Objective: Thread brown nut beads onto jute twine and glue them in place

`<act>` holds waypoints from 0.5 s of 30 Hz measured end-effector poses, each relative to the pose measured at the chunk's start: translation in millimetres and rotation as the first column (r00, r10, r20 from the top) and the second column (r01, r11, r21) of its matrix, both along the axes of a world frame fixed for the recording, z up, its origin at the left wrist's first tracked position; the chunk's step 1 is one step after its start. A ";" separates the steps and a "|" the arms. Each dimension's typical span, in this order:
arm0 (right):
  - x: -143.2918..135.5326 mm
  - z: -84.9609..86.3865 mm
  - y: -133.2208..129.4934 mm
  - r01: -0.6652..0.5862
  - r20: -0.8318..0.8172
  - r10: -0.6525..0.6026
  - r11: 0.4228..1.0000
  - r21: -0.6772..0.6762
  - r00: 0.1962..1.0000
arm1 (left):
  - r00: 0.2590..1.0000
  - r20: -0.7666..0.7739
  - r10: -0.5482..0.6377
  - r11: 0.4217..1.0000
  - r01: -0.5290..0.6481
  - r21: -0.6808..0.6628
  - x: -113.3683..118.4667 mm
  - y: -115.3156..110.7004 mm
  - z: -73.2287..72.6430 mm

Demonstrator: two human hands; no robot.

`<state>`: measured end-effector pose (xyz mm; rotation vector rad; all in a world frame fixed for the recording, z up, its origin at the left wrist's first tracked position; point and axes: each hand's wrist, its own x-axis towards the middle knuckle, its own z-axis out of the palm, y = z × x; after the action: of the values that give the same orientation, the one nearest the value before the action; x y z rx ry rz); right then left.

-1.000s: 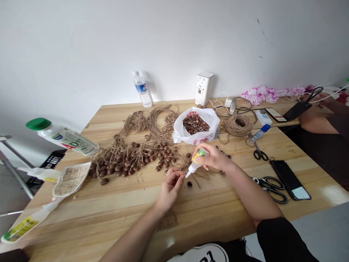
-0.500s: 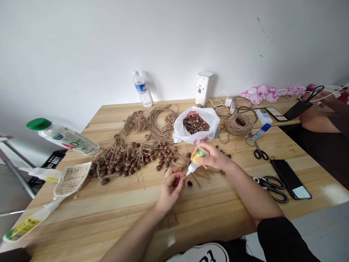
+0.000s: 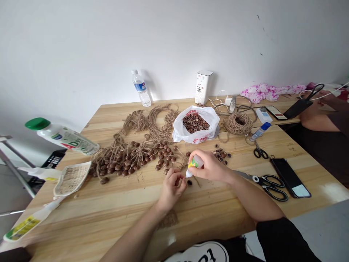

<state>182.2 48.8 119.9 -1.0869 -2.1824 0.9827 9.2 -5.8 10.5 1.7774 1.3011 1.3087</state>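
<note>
My right hand (image 3: 208,165) grips a small glue bottle (image 3: 195,163) with a yellow-green label, its white nozzle tilted down and to the left. Just at the nozzle, my left hand (image 3: 172,185) is closed in a pinch; what its fingers hold is mostly hidden and too small to name. On the table beside the fingertips lies one dark half shell (image 3: 189,182). Behind my hands sit several round brown nuts (image 3: 165,154) and a heap of nuts tied to twine (image 3: 122,160). A few more half shells (image 3: 222,154) lie beyond my right wrist.
A white plastic bag (image 3: 178,133) of shell pieces stands behind my hands, near a twine coil (image 3: 238,123). Scissors (image 3: 269,185) and a phone (image 3: 291,178) lie right. A green-capped bottle (image 3: 62,136) and a tray (image 3: 72,178) stand left. Another person's arm (image 3: 319,118) is far right.
My right hand has turned the glue bottle and lowered it slightly, so the nozzle now points more toward my left fingers. My left hand stays in nearly the same place.
</note>
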 end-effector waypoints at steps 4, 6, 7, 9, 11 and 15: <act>-0.9 -2.4 -1.9 0.014 0.029 -0.016 0.998 0.053 0.999 | 0.997 0.069 -0.032 0.992 0.040 -0.120 0.2 1.0 3.7; -1.5 -5.4 -1.3 0.023 0.038 -0.026 0.996 0.086 0.999 | 0.993 0.099 -0.067 0.985 0.081 -0.151 1.0 -1.4 5.4; -1.8 -7.0 -0.7 0.029 0.036 -0.033 0.995 0.100 0.999 | 0.990 0.107 -0.091 0.982 0.106 -0.154 1.5 -3.2 6.0; -1.9 -9.2 1.0 0.041 0.026 -0.044 0.993 0.107 0.999 | 0.987 0.113 -0.117 0.980 0.133 -0.151 2.2 -6.6 6.8; -0.8 -9.4 3.2 0.054 0.010 -0.055 0.996 0.073 0.998 | 0.988 0.139 -0.072 0.983 0.094 -0.155 1.8 -7.9 7.3; 6.1 -6.6 10.3 0.038 -0.084 -0.043 0.998 -0.058 0.996 | 0.938 0.318 0.138 0.972 -0.067 -0.226 -2.3 -2.3 9.0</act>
<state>188.2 59.1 113.3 -1.0895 -2.0682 1.0586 6.9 -8.1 19.5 1.2928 1.2993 1.3974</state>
